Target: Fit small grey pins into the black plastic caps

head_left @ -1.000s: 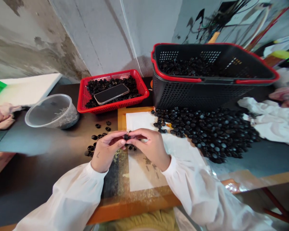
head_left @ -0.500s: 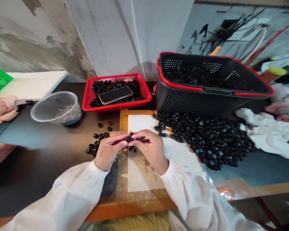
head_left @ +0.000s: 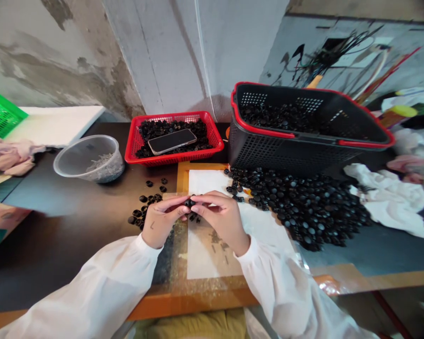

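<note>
Between the fingertips of both hands is a small round black plastic part [head_left: 190, 203]. My left hand [head_left: 161, 220] pinches it from the left, thumb below and forefinger above. From the right, my right hand [head_left: 222, 215] pinches the same part. The fingers partly cover it, so its exact kind does not show. Just under the fingertips, more black pieces [head_left: 195, 218] lie on the white sheet [head_left: 207, 263]. Left of my left hand, several loose black parts [head_left: 138, 213] rest on the dark table.
A large heap of black parts [head_left: 311, 207] spreads on the right, before a black basket [head_left: 275, 146] with a red rim. Behind my hands stands a red basket [head_left: 175, 159] with black parts and a phone [head_left: 172, 141]. A clear tub [head_left: 70, 162] holds thin pins. Crumpled white cloth [head_left: 392, 197] lies far right.
The view has shifted slightly. Both hands stay together at the same spot, with the fingertips drawn a little closer around the black part.
</note>
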Available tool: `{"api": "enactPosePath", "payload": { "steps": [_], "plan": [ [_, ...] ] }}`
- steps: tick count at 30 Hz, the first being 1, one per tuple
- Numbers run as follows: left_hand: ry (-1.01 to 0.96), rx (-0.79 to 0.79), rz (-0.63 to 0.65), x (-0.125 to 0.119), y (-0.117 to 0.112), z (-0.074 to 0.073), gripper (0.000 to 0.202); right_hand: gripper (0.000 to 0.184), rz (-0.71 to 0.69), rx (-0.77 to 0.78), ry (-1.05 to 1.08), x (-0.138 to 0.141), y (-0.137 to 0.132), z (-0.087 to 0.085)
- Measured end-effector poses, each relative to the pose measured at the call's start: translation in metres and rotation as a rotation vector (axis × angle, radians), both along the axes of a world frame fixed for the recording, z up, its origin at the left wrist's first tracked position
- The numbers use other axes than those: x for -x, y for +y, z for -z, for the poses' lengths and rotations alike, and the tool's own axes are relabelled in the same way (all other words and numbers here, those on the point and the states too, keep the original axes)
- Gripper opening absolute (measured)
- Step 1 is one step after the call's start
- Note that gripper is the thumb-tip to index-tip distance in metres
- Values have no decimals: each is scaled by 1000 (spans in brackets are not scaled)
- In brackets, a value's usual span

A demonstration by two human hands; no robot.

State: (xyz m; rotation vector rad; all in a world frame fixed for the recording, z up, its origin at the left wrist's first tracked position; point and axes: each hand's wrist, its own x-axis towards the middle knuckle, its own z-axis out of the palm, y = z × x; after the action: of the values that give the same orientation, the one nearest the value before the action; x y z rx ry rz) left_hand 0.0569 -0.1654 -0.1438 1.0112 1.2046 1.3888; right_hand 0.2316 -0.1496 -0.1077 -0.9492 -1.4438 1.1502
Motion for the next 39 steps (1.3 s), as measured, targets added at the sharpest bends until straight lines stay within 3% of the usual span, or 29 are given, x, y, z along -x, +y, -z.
{"api": "enactPosePath", "payload": {
  "steps": [11,19,23,27,30,33,39],
  "plan": [
    [23,-78,21,-2,-1,-2,21,16,-44,53,51,-3,6,7],
    [213,-205,14,1,-3,-1,16,11,-66,103,21,-5,7,5],
    [346,-324,45,4,-2,3,18,37,-149,313,183,-2,9,10],
    [757,-562,-58,11,0,-1,15,42,-368,537,309,0,7,14],
    [997,-644,-208,15,-1,-7,34,38,-302,508,296,0,7,15],
    [994,-618,-320,17,-3,-10,62,32,-212,488,264,-1,9,17],
    [841,-543,-225,18,0,-3,35,17,-49,502,233,-6,14,17]
  ]
}}
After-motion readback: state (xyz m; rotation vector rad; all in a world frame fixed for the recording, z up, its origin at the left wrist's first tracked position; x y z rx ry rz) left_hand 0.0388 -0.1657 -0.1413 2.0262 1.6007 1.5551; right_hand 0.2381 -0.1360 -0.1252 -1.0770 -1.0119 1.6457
